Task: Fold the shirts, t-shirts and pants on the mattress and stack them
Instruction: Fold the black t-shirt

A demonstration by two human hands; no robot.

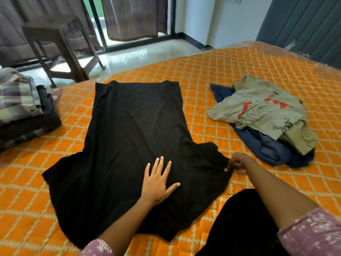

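A black t-shirt (134,130) lies spread flat on the orange quilted mattress (221,74), its hem toward the far edge and its sleeves near me. My left hand (158,180) presses flat on the shirt's chest with fingers straight. My right hand (235,162) pinches the edge of the shirt's right sleeve. At the left edge sits a stack of folded clothes (24,109), with a plaid shirt on top. To the right lies an unfolded pile: a beige printed t-shirt (262,109) over blue pants (271,148).
A brown plastic chair (59,47) stands on the shiny floor beyond the mattress, before curtains and a glass door. A grey padded headboard (304,24) rises at the far right. My dark-clad knee (243,222) rests on the mattress at the bottom right.
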